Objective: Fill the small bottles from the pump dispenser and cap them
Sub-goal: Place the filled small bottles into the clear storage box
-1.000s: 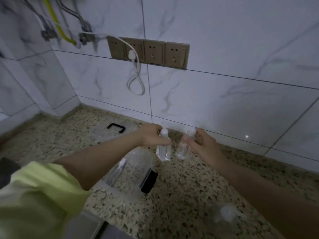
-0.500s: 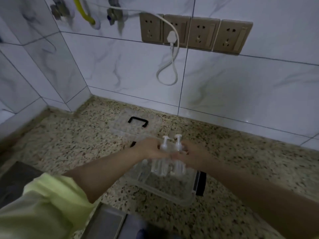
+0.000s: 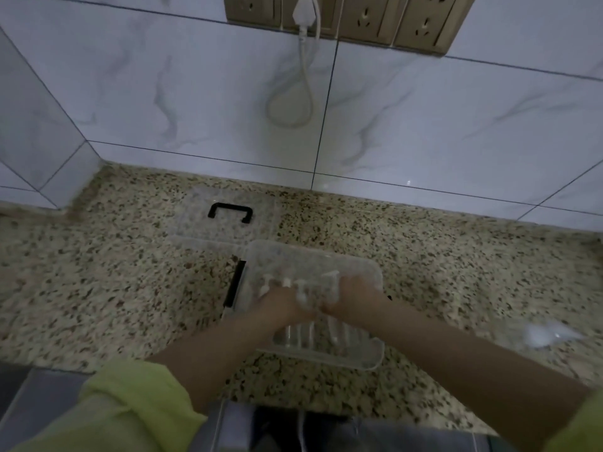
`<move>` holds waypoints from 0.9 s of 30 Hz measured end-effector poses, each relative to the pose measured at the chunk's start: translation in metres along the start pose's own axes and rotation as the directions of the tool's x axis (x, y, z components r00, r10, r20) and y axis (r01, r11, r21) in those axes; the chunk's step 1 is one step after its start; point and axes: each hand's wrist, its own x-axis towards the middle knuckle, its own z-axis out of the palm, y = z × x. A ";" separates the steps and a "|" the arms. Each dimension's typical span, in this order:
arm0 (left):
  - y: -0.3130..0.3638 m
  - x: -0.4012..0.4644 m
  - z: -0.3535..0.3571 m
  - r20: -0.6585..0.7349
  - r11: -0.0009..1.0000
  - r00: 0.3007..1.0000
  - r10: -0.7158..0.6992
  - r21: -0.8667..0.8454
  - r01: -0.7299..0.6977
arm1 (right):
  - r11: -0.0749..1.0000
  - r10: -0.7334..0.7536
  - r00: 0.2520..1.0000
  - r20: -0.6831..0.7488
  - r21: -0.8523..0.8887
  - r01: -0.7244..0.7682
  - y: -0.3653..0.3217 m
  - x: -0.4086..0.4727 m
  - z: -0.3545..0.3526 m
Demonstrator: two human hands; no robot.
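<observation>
While positioned over the clear rectangular plastic storage box (image 3: 365,355) on the speckled granite bench (image 3: 98,288), left hand (image 3: 284,303) and right hand (image 3: 354,296) side by side, nearly touching, wrists at the near rim. Left grip closed around a small clear plastic bottle with a white pump top (image 3: 301,293); right grip closed around a second small clear pump-topped bottle (image 3: 331,282). Both bottles held inside the box outline, upright or slightly tilted; blurred by motion, so exact tilt not determinable. Further small clear bottles (image 3: 293,334) apparently lying on the box floor beneath the hands, count not determinable.

Black latch (image 3: 233,285) on the left side of the box. Clear flat box lid with a black handle (image 3: 230,213) lying on the bench just behind the box, toward the white marble-pattern tiled wall (image 3: 195,93). Blurred clear object with a white top (image 3: 538,334) on the bench well to the right of the box, possibly the pump dispenser.

Row of beige wall sockets (image 3: 421,24) at the top edge, with a white plug (image 3: 305,11) inserted and its white cable (image 3: 305,93) hanging in a loop. Yellow-green sleeves (image 3: 124,406) on both forearms.
</observation>
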 end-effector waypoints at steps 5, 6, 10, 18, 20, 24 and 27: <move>0.002 0.014 0.009 -0.017 0.999 0.999 0.044 -0.013 -0.044 | 0.995 0.011 0.998 0.067 -0.098 -0.004 -0.007 0.011 0.012; 0.001 0.020 0.013 -0.017 0.999 0.999 0.033 -0.027 -0.034 | 0.993 0.037 0.995 0.096 -0.116 -0.026 -0.007 0.014 0.015; -0.006 0.023 0.018 -0.081 0.998 0.996 0.026 -0.048 -0.030 | 0.994 0.066 0.988 0.141 -0.100 -0.052 -0.008 0.020 0.021; -0.014 0.026 0.016 -0.043 0.980 0.987 0.156 0.132 -0.150 | 0.989 0.041 0.979 0.200 -0.144 -0.012 -0.009 0.011 0.007; -0.016 0.027 0.018 -0.080 0.974 0.975 0.206 0.116 -0.196 | 0.993 0.045 0.978 0.203 -0.114 -0.023 -0.011 0.008 0.008; -0.015 0.033 0.018 -0.119 0.965 0.962 0.244 0.134 -0.228 | 0.997 -0.015 0.982 0.188 -0.071 0.029 -0.010 0.010 0.017; -0.015 0.037 0.017 -0.059 0.979 0.981 0.186 0.092 -0.180 | 0.996 -0.043 0.972 0.232 -0.064 0.060 -0.006 0.009 0.018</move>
